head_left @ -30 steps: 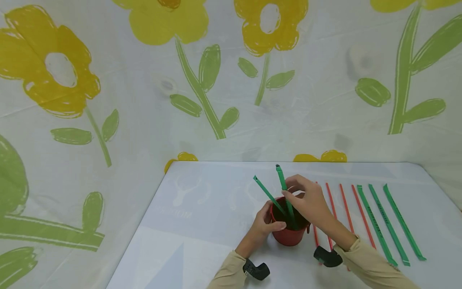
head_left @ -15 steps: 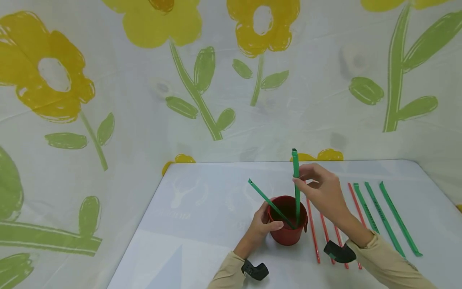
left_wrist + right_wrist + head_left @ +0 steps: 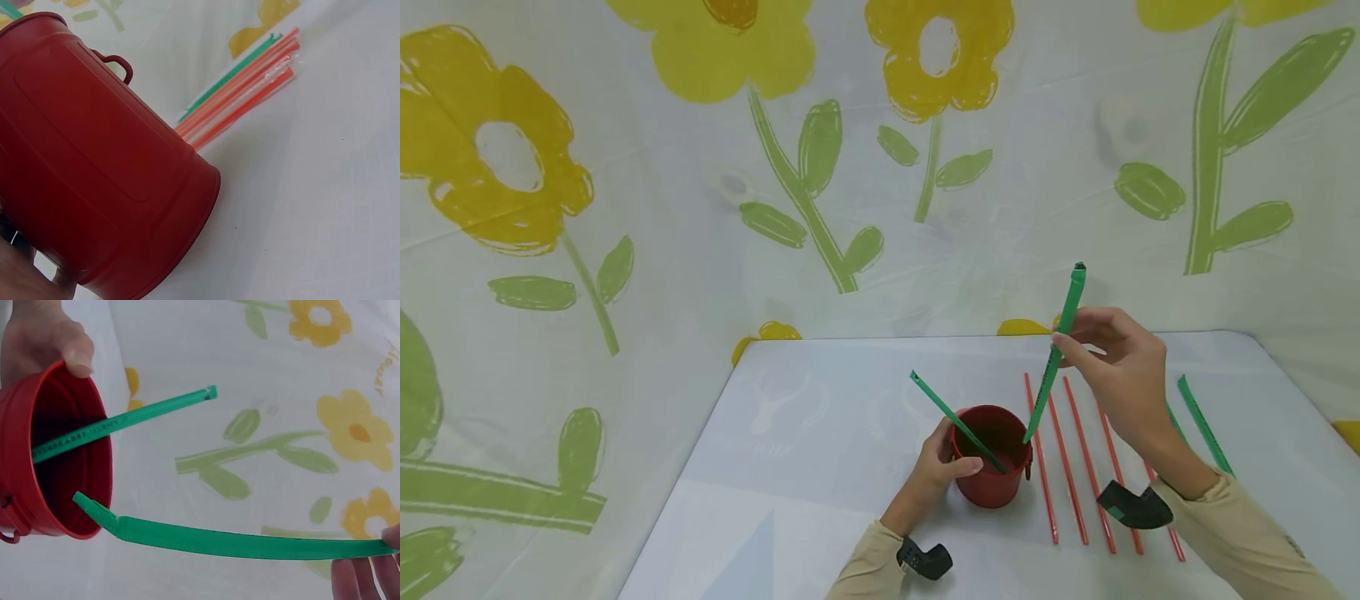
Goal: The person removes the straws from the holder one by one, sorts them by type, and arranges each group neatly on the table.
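Note:
My left hand (image 3: 934,468) grips a small red bucket (image 3: 992,493) on the table, thumb over the rim and fingers round its side. One straw in a green wrapper (image 3: 942,402) leans out of the bucket toward the left. Between thumb and fingertips, my right hand (image 3: 1123,362) pinches another green-wrapped straw (image 3: 1049,379) near its upper part. That straw tilts, and its lower end overlaps the bucket's right rim in the head view. In the right wrist view the held straw (image 3: 250,544) is slightly bent, its free end right at the bucket's mouth.
Several red straws (image 3: 1084,462) in clear wrappers lie side by side right of the bucket. Beyond them lie green-wrapped straws (image 3: 1206,427), partly hidden by my right arm. A flower-printed cloth (image 3: 685,208) hangs behind the white table (image 3: 760,500).
My right hand has lifted the green-wrapped straw out of the bucket, up and to the right, tilting its top rightward. The left hand still holds the bucket.

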